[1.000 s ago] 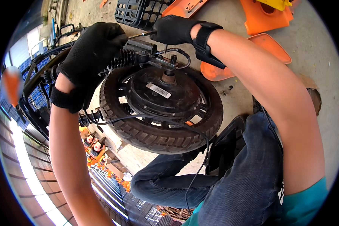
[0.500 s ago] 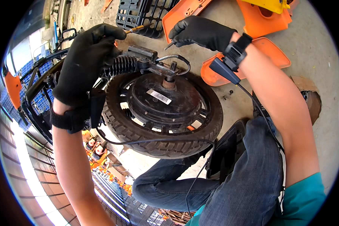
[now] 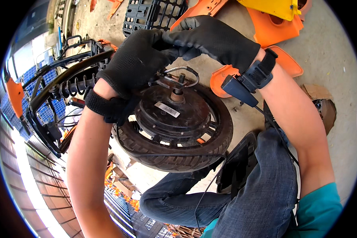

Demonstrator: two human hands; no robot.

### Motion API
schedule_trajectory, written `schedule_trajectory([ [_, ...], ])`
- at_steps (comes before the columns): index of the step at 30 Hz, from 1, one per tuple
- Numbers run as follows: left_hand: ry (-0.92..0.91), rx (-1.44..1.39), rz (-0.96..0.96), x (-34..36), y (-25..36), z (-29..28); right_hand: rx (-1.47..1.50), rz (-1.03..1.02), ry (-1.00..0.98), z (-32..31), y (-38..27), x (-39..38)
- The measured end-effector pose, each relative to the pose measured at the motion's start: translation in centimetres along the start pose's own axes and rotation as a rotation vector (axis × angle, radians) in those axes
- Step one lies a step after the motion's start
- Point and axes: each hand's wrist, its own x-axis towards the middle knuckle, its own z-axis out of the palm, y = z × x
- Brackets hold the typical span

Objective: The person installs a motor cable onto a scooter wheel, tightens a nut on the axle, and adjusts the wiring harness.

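Observation:
Both my black-gloved hands meet above the far side of a wheel, their fingers curled together. My left hand is closed, and what it grips is hidden behind the glove. Pressed against it, my right hand is closed too; whatever sits between its fingertips cannot be made out. Below them lies the wheel with its black knobbly tyre and round hub motor, which bears a white label. A metal-sheathed cable loops beside the upright axle. My left hand covers part of the bracket next to the axle.
At the left stands a black vehicle frame with a coil-spring shock absorber. Orange body panels, a yellow panel and a black plastic crate lie beyond. Thin black cables run from my wristbands past the tyre and my knee.
My hands have come together; the left moved right, away from the frame. The slender brass-coloured tool in my left hand and the thin dark rod in my right are now hidden.

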Motion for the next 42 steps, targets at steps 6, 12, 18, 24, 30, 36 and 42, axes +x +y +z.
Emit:
schedule_trajectory([
  [6, 0.077, -0.314, -0.101, -0.4, -0.1, 0.4, 0.361, 0.326, -0.001, -2.2, 3.0, -0.9],
  [12, -0.012, -0.479, -0.168, -0.6, -0.6, 1.5, 0.575, 0.175, 0.041, 0.0, 4.4, 0.8],
  [18, -0.022, -0.492, -0.125, -0.9, -0.9, 1.4, 0.115, 0.155, 0.367, 0.6, 5.6, 1.2],
  [24, -0.077, -0.805, -0.169, -1.0, -1.5, 1.7, -1.043, -0.471, 0.238, 0.1, 5.3, -0.1],
  [30, 0.021, -0.877, -0.250, -1.1, -1.5, 1.0, -0.805, -0.387, 0.178, -2.8, 6.6, -1.5],
  [36, -0.007, -0.798, -0.398, -0.5, -3.8, 0.7, -0.784, -0.464, 0.278, -1.0, 3.7, -3.9],
  [42, 0.007, -0.705, -0.299, 0.1, -3.9, 1.0, -0.782, -0.227, 0.300, -0.1, 2.8, -4.1],
])
